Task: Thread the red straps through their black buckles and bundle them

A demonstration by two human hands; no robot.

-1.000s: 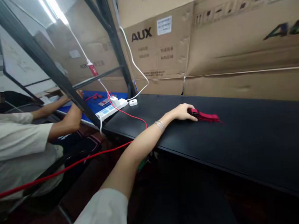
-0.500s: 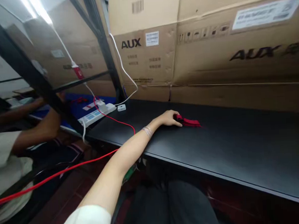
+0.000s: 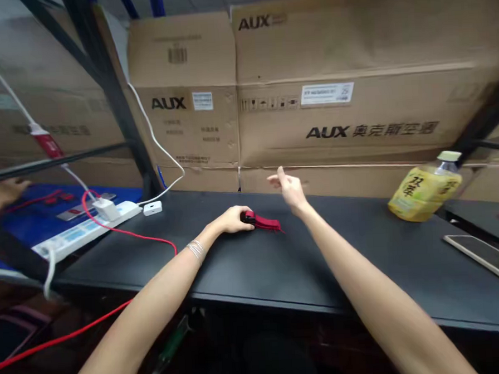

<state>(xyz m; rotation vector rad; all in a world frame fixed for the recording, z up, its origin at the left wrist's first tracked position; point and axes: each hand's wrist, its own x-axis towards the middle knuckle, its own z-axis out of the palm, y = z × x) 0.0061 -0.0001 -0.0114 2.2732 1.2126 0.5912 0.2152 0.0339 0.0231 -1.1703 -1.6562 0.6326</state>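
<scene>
My left hand [image 3: 233,219] rests on the black tabletop, its fingers closed around the black end of a red strap [image 3: 268,223]. The black part, possibly a buckle, is mostly hidden by my fingers. The strap's red webbing lies to the right, folded, with a thin loose end. My right hand [image 3: 290,189] is held above the table, to the right of and beyond the strap. Its thumb and fingers are apart, with nothing visible in them.
A yellow-labelled bottle [image 3: 425,189] stands at the right beside a flat phone-like slab [image 3: 487,255]. At the left lie a white power strip [image 3: 88,231], a small white box [image 3: 152,208] and a red cable [image 3: 139,235]. Cardboard boxes [image 3: 271,124] line the back. Another person's hand [image 3: 3,194] shows far left.
My view has turned to the right, bringing in the bottle. My right hand has come into view above the table. My left hand keeps its hold on the strap, which looks unmoved on the table.
</scene>
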